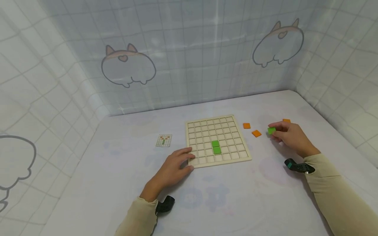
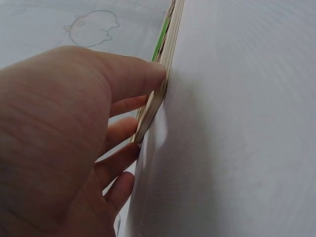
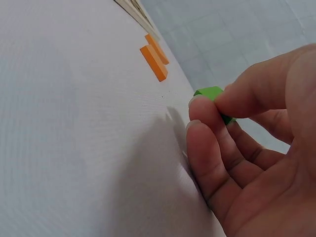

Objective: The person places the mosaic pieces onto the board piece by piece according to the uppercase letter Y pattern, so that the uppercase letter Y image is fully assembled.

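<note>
My right hand (image 1: 290,137) pinches a small green square tile (image 1: 271,130) between thumb and fingers, to the right of the wooden grid board (image 1: 206,161). In the right wrist view the green tile (image 3: 210,92) shows partly behind the fingertips. My left hand (image 1: 174,167) rests at the board's near left corner, thumb touching the near edge and fingers at the left side; the left wrist view shows the thumb on the board's edge (image 2: 158,94). Two green tiles (image 1: 216,147) lie in adjoining cells of the board, one behind the other.
Two orange tiles (image 1: 256,133) lie between the board and my right hand. Another orange tile (image 1: 286,121) is partly hidden behind that hand. Left of the board lies a small pattern card (image 1: 163,140) with a Y-shaped figure. Grid-patterned curtains (image 1: 189,65) surround the white table (image 1: 118,183).
</note>
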